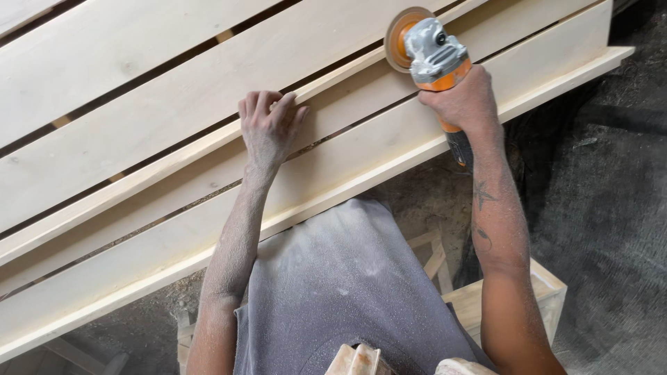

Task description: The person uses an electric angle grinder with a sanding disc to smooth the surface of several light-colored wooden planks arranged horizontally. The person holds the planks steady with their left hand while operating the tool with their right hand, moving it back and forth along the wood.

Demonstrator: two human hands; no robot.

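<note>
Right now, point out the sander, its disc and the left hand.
sander [436, 52], head view, on its grey housing.
sanding disc [394, 38], head view, on its orange rim.
left hand [267, 128], head view, back of hand.

We are in a woodworking shop. Before us lies a large slatted frame [208, 104] of pale, unfinished boards, with an orange and grey power sander [431, 52] set against one slat. Fine dust coats our forearms and grey shirt [347, 285]. Shavings and sawdust litter the dark floor [611, 208], and a small raw-wood crate [542, 295] stands near on the right.
</note>
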